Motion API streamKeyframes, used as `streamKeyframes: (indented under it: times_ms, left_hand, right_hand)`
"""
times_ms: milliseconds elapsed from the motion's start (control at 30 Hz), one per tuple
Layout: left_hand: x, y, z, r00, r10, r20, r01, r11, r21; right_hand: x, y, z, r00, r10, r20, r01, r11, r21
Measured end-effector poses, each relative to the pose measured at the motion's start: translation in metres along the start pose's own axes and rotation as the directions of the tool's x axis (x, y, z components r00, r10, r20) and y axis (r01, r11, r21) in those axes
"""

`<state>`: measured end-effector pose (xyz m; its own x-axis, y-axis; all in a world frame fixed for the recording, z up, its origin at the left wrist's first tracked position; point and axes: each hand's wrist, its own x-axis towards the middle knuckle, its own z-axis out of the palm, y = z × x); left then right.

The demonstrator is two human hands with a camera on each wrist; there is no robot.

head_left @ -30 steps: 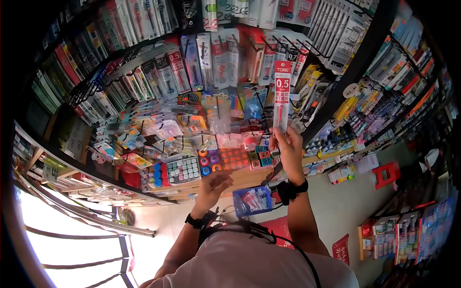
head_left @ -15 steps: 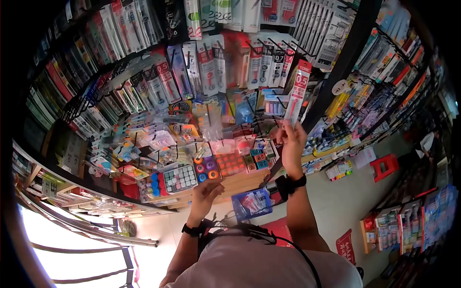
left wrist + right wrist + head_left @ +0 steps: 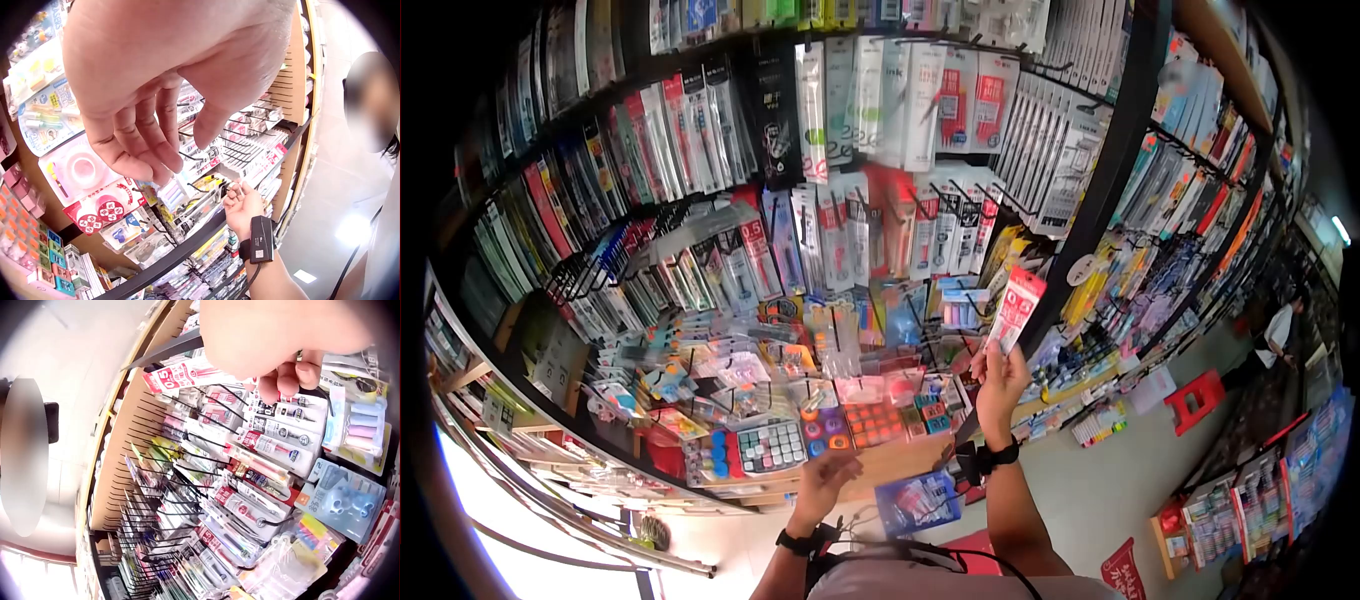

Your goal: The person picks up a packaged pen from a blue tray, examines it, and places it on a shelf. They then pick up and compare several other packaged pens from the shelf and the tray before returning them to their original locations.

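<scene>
In the head view the right hand pinches the lower end of a red and white pen packet, held up in front of the racks beside the black post. The right wrist view shows the same packet sticking out from under the right hand, its red "0.5" end outward. The left hand hangs with loosely bent fingers over the shelf's front edge, holding nothing. Seen in the left wrist view, the left hand has its thumb and fingers apart, with nothing between them.
Hooks with packaged pens fill the rack ahead. Trays of small orange items and white blocks line the lower shelf. A blue bin stands below; a red stool is on the floor at the right.
The head view has tilted upward, showing more upper rack. The packet, upright at first, has tilted to the right and leans further away. The left hand remains empty.
</scene>
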<state>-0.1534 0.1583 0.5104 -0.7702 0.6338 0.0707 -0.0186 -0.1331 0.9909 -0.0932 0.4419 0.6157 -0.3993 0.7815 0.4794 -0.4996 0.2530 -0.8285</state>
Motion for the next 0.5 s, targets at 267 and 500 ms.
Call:
streamKeyframes:
  times_ms: [267,500]
  left_hand:
    - [0.002,-0.004,-0.004,1.000,0.002,0.005,-0.002,1.000,-0.027]
    - [-0.001,-0.002,-0.007,0.999,0.038,0.016,-0.038,0.999,-0.029]
  right_hand:
    - [-0.008,-0.006,0.006,0.978,-0.207,-0.019,0.206,0.977,-0.052]
    - [-0.015,-0.015,0.010,0.997,-0.001,0.083,0.004,0.999,-0.039]
